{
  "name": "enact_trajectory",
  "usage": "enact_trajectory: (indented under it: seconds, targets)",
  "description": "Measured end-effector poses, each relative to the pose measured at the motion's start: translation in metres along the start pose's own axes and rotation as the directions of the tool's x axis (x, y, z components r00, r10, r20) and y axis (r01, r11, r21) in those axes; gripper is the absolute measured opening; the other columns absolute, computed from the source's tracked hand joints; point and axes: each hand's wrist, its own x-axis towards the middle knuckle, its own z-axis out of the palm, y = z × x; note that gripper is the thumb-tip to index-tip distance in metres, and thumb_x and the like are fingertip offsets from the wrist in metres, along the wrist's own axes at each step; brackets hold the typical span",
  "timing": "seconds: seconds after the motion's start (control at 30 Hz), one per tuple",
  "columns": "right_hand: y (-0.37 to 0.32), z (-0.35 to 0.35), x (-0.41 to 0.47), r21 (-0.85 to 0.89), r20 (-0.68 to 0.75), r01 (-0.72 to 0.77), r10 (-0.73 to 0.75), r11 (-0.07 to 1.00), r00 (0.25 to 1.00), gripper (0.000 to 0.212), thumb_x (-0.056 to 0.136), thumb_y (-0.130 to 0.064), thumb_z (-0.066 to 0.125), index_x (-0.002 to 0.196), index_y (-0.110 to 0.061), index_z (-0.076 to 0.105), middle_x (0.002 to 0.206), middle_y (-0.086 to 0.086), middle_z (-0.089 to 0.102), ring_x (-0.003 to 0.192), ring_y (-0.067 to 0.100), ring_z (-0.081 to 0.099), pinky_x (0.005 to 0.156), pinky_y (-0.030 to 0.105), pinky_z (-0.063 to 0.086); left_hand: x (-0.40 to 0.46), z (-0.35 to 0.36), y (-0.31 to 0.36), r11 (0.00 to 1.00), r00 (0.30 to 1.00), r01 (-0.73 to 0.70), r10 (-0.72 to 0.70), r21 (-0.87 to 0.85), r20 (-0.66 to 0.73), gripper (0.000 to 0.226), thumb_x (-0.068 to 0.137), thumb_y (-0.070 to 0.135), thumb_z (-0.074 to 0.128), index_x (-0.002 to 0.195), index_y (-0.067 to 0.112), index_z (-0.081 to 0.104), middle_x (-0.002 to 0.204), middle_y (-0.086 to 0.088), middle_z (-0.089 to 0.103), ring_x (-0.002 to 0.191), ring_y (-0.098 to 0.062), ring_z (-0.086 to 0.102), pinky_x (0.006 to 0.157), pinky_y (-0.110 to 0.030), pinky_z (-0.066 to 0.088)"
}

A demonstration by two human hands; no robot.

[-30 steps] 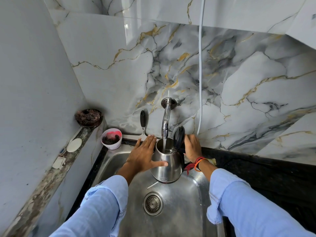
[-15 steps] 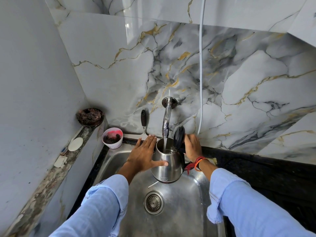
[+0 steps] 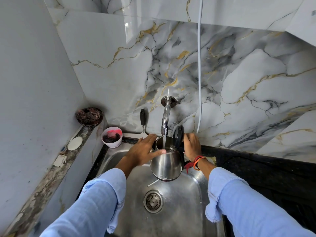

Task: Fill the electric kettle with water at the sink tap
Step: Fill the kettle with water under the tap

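A steel electric kettle (image 3: 165,166) with its black lid (image 3: 178,137) flipped up hangs over the steel sink (image 3: 181,209), right under the chrome wall tap (image 3: 165,120). A thin stream of water runs from the tap into the kettle's mouth. My right hand (image 3: 192,147) grips the black handle on the kettle's right side. My left hand (image 3: 142,151) lies flat against the kettle's left side, fingers spread, thumb across the front.
A drain strainer (image 3: 153,201) sits mid-sink. A white cup (image 3: 112,136) and a black-handled tool (image 3: 142,119) stand behind the sink's left corner. On the left ledge are a dark scrubber dish (image 3: 89,115) and soap pieces. Black counter (image 3: 266,175) lies to the right; a white cable (image 3: 199,65) hangs down the wall.
Almost nothing differs: both hands and the kettle stay in place under the tap while water keeps running in.
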Motion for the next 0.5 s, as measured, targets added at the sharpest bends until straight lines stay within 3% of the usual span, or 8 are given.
enact_trajectory:
  seconds: [0.07, 0.13, 0.2, 0.23, 0.27, 0.33, 0.4, 0.5]
  targets:
    - [0.0, 0.0, 0.001, -0.01, 0.001, -0.004, 0.004, 1.0, 1.0, 0.045, 0.096, -0.032, 0.042, 0.058, -0.009, 0.049, 0.058, 0.0, 0.044, 0.055, 0.011, 0.041, 0.051, 0.028, 0.03, 0.008, -0.009, 0.006, 0.978, 0.997, 0.024, -0.04, -0.207, -0.072, 0.083, 0.095, 0.072, 0.041, 0.156, 0.016, 0.036, 0.161, -0.007, 0.04, 0.15, -0.021, 0.033, 0.123, -0.042, 0.026]
    - [0.001, 0.0, 0.001, -0.009, 0.005, 0.009, -0.009, 1.0, 1.0, 0.045, 0.097, -0.028, 0.042, 0.063, -0.002, 0.054, 0.058, 0.0, 0.045, 0.055, 0.01, 0.041, 0.051, 0.026, 0.032, 0.019, -0.014, 0.014, 0.921, 0.991, 0.013, -0.062, -0.388, -0.115, 0.059, 0.099, 0.061, 0.049, 0.142, 0.022, 0.054, 0.142, -0.001, 0.061, 0.133, -0.015, 0.054, 0.114, -0.039, 0.041]
    - [0.002, -0.001, 0.001, -0.003, 0.014, 0.029, -0.029, 1.0, 0.999, 0.049, 0.094, -0.032, 0.04, 0.067, 0.005, 0.056, 0.059, 0.003, 0.046, 0.055, 0.01, 0.042, 0.051, 0.026, 0.033, 0.029, -0.017, 0.024, 0.879, 0.988, 0.011, -0.083, -0.477, -0.129, 0.026, 0.1, 0.05, 0.056, 0.109, 0.028, 0.068, 0.104, 0.008, 0.072, 0.097, -0.008, 0.067, 0.09, -0.032, 0.051]
    - [0.002, -0.001, 0.001, -0.001, 0.02, 0.037, -0.037, 0.999, 0.999, 0.05, 0.094, -0.032, 0.04, 0.07, 0.008, 0.057, 0.061, 0.004, 0.047, 0.056, 0.01, 0.041, 0.053, 0.027, 0.034, 0.033, -0.019, 0.03, 0.875, 0.987, 0.01, -0.086, -0.483, -0.135, 0.018, 0.1, 0.045, 0.058, 0.093, 0.031, 0.065, 0.087, 0.011, 0.067, 0.083, -0.007, 0.064, 0.078, -0.027, 0.049]
    - [0.002, -0.001, 0.001, 0.001, 0.026, 0.039, -0.039, 0.999, 0.999, 0.049, 0.096, -0.029, 0.041, 0.072, 0.01, 0.058, 0.062, 0.005, 0.047, 0.056, 0.01, 0.041, 0.054, 0.027, 0.034, 0.034, -0.02, 0.033, 0.871, 0.987, 0.022, -0.098, -0.49, -0.13, 0.019, 0.1, 0.042, 0.06, 0.085, 0.03, 0.061, 0.078, 0.012, 0.062, 0.077, -0.008, 0.059, 0.072, -0.022, 0.044]
    - [0.001, -0.001, 0.001, 0.001, 0.031, 0.04, -0.04, 0.999, 0.999, 0.044, 0.099, -0.023, 0.042, 0.074, 0.01, 0.058, 0.062, 0.003, 0.046, 0.057, 0.009, 0.041, 0.055, 0.026, 0.034, 0.037, -0.02, 0.035, 0.866, 0.98, 0.048, -0.137, -0.497, -0.145, 0.022, 0.097, 0.041, 0.065, 0.086, 0.022, 0.064, 0.079, 0.013, 0.064, 0.081, -0.01, 0.06, 0.071, -0.017, 0.043]
    - [0.001, -0.002, 0.001, 0.003, 0.033, 0.034, -0.034, 0.999, 0.999, 0.041, 0.099, -0.02, 0.042, 0.075, 0.008, 0.059, 0.062, 0.0, 0.046, 0.059, 0.007, 0.042, 0.054, 0.023, 0.033, 0.042, -0.018, 0.036, 0.875, 0.954, 0.079, -0.206, -0.478, -0.219, 0.038, 0.088, 0.051, 0.072, 0.089, 0.013, 0.069, 0.084, 0.007, 0.071, 0.088, -0.016, 0.066, 0.078, -0.029, 0.05]
    - [0.002, -0.001, 0.0, 0.007, 0.044, 0.031, -0.032, 0.999, 0.999, 0.04, 0.099, -0.022, 0.042, 0.067, -0.002, 0.057, 0.061, -0.002, 0.047, 0.059, 0.007, 0.044, 0.054, 0.023, 0.033, 0.046, -0.014, 0.04, 0.88, 0.893, 0.174, -0.331, -0.443, -0.306, 0.054, 0.076, 0.064, 0.077, 0.076, 0.012, 0.061, 0.074, -0.002, 0.069, 0.079, -0.028, 0.066, 0.068, -0.041, 0.056]
